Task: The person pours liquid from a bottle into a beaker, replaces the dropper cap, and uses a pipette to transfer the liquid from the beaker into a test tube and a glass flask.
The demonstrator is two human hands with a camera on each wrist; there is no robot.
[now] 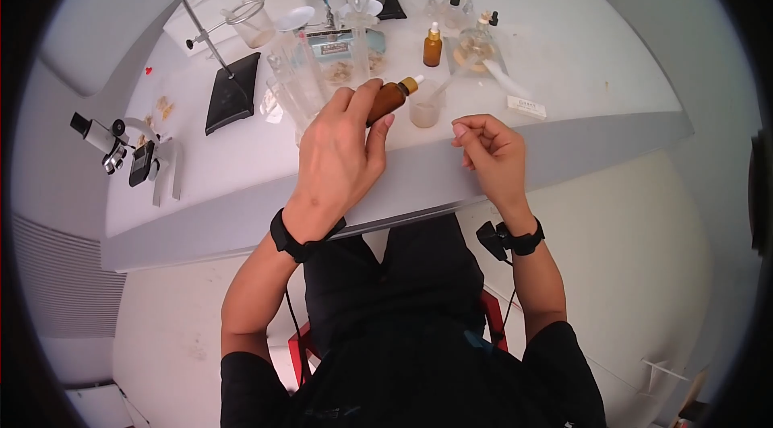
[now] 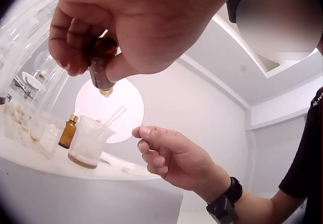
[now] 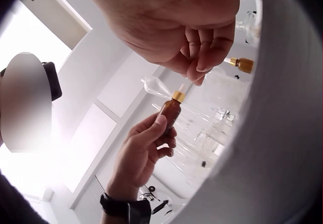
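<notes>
My left hand (image 1: pixel 338 146) grips an amber glass dropper bottle (image 1: pixel 388 102) with a gold collar and white rubber bulb. The bottle is tilted, its bulb toward the upper right, above the table. My right hand (image 1: pixel 493 156) is held up near the table's front edge, fingers loosely curled and thumb tip at the index finger, with nothing visible in it. Between the hands stands a clear beaker (image 2: pixel 83 146) with a little pinkish-brown liquid at the bottom. A pale, slender plastic tool (image 2: pixel 117 114) leans out of it. A second amber dropper bottle (image 1: pixel 432 49) stands behind the beaker.
Several tall glass cylinders (image 1: pixel 310 66) stand close beyond my left hand. A blue balance (image 1: pixel 334 48), a ring stand base (image 1: pixel 233 94) and a microscope (image 1: pixel 121 142) are on the table. A spirit lamp (image 1: pixel 477 45) and a small white box (image 1: pixel 527 107) lie to the right.
</notes>
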